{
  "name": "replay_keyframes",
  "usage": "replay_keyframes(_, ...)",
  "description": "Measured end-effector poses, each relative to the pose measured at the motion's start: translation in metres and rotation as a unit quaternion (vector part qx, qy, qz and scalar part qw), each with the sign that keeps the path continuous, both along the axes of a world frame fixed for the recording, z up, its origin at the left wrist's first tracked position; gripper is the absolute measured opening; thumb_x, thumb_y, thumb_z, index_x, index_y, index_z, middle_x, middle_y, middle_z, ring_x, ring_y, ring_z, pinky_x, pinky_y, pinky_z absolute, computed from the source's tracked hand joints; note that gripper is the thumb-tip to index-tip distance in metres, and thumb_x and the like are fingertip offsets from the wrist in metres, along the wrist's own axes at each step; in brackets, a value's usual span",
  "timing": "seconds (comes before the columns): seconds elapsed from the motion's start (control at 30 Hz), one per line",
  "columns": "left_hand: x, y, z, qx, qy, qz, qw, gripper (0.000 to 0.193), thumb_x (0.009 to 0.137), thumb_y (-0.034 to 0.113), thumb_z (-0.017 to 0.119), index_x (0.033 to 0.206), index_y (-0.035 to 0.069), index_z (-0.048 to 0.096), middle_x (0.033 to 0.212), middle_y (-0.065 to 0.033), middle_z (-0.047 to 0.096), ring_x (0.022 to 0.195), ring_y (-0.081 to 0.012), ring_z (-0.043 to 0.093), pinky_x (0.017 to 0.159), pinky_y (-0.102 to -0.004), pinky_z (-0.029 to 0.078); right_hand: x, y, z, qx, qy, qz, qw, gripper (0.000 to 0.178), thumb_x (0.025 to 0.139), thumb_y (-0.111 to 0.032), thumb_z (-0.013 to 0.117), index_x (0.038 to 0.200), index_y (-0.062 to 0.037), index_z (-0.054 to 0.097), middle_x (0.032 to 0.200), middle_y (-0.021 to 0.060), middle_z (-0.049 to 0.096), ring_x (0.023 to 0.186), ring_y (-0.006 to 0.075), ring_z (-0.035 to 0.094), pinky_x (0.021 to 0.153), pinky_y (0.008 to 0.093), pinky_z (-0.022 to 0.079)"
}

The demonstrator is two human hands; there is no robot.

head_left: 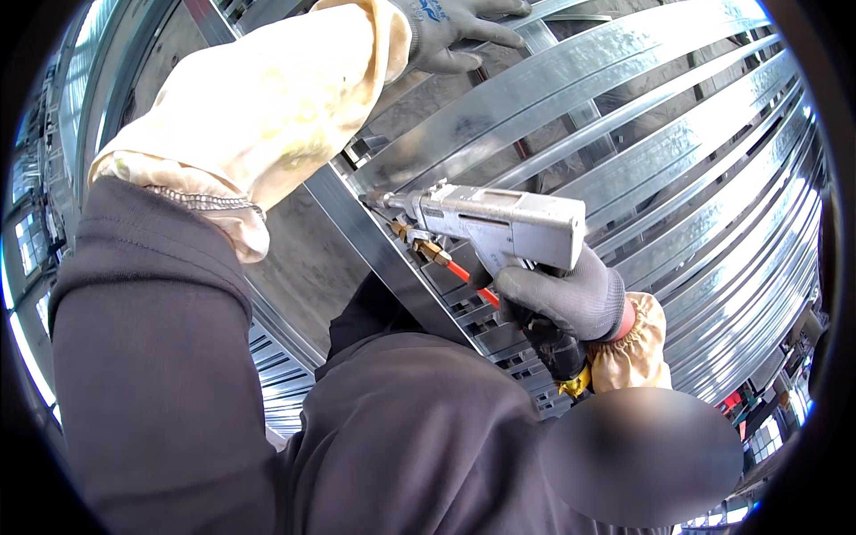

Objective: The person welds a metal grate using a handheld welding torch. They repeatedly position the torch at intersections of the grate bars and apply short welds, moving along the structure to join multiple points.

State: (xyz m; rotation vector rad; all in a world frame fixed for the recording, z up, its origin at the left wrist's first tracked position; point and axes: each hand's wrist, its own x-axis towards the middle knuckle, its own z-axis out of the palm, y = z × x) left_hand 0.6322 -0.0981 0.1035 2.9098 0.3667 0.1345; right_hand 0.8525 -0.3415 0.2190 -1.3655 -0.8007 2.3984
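Observation:
My right hand (pixel 571 294), in a grey glove, is closed round the grip of a silver pistol-shaped air tool (pixel 504 214). Brass fittings (pixel 423 246) and a red hose (pixel 471 278) run beneath its barrel. The nose of the tool points left, at the joint between a steel channel (pixel 357 232) and the end of a broad metal strip (pixel 526 94); I cannot tell whether it touches. At the top edge my left hand (pixel 446 34), also gloved, has its fingers spread and lies over the metalwork, holding nothing visible.
Several long shiny metal profiles (pixel 669 165) run side by side across the right, with gaps between them. More metal profiles (pixel 278 383) lie at lower left, beyond a grey flat surface (pixel 308 267). A blurred oval covers the lower right.

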Motion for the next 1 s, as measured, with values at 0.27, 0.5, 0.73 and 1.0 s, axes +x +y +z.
replay_keyframes(0.27, 0.029, -0.084, -0.001, 0.021, 0.131, 0.253, 0.958, 0.094, 0.078, 0.061, 0.070, 0.157, 0.029, 0.030, 0.166, -0.0158, 0.018, 0.154, -0.0375, 0.013, 0.123, -0.0597, 0.010, 0.002, -0.023, 0.005, 0.093, -0.005, 0.010, 0.996, 0.041, 0.091, -0.022, 0.070, 0.126, -0.0023, 0.061, 0.080, 0.0009, 0.065, 0.062, 0.0059, 0.058, 0.055, 0.0250, 0.048)
replay_keyframes(0.5, 0.046, -0.105, 0.030, 0.046, 0.360, 0.250, 0.898, 0.129, 0.066, 0.074, 0.075, 0.163, 0.022, 0.007, 0.167, -0.0199, 0.009, 0.154, -0.0422, 0.009, 0.123, -0.0599, 0.016, 0.002, -0.031, -0.013, 0.203, 0.010, -0.028, 0.979, 0.039, 0.089, -0.025, 0.069, 0.118, 0.0014, 0.064, 0.081, 0.0056, 0.069, 0.070, 0.0104, 0.065, 0.063, 0.0276, 0.053)
replay_keyframes(0.73, 0.026, -0.091, 0.015, -0.017, 0.290, 0.210, 0.934, 0.139, 0.060, 0.071, 0.077, 0.159, -0.001, 0.012, 0.161, -0.0351, 0.009, 0.149, -0.0561, 0.003, 0.122, -0.0603, 0.008, 0.015, -0.017, -0.001, 0.072, 0.011, 0.011, 0.997, 0.040, 0.089, -0.031, 0.068, 0.110, 0.0033, 0.066, 0.078, 0.0062, 0.069, 0.063, 0.0101, 0.065, 0.058, 0.0270, 0.053)
replay_keyframes(1.0, 0.022, -0.073, 0.026, 0.039, 0.166, 0.075, 0.983, 0.130, 0.059, 0.076, 0.072, 0.157, 0.003, 0.028, 0.162, -0.0228, 0.025, 0.152, -0.0464, 0.012, 0.121, -0.0601, 0.009, 0.009, 0.004, -0.010, 0.050, 0.043, -0.027, 0.997, 0.039, 0.087, -0.030, 0.071, 0.111, -0.0001, 0.066, 0.080, 0.0020, 0.065, 0.059, 0.0080, 0.061, 0.052, 0.0250, 0.051)
